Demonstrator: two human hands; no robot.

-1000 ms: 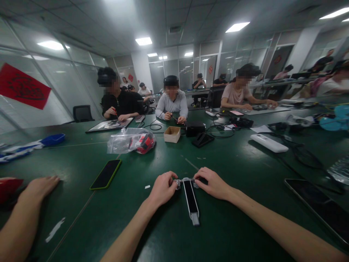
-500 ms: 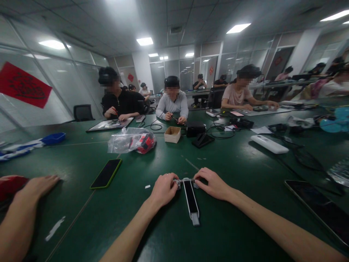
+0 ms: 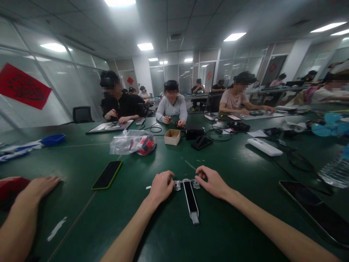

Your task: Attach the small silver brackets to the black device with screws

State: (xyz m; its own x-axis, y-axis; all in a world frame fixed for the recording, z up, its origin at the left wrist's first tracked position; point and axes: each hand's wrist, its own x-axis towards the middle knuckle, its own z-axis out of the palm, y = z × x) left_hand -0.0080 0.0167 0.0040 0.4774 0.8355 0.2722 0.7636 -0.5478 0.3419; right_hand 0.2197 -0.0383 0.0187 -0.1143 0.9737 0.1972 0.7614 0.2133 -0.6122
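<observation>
A long flat device (image 3: 191,198) with a black face, white rim and silver end lies on the green table in front of me. At its far end, a small silver hinge-like bracket (image 3: 177,185) sticks out on the left and a matching bracket (image 3: 196,184) on the right. Beside the left bracket rests my left hand (image 3: 161,186), fingers loosely bent and holding nothing; whether it still touches the metal I cannot tell. My right hand (image 3: 212,182) is just right of the other bracket, thumb and fingers apart, nothing between them.
A green-edged phone (image 3: 107,175) lies to the left, near another person's hand (image 3: 43,186). Farther back are a plastic bag (image 3: 131,142) with red items, a small box (image 3: 172,137) and a black case (image 3: 194,131). A dark tablet-like device (image 3: 313,209) and white device (image 3: 264,147) lie right.
Both hands have let go of the silver brackets and drawn slightly outward, so the brackets show more fully. The flat device stays in place. The view has tilted slightly.
</observation>
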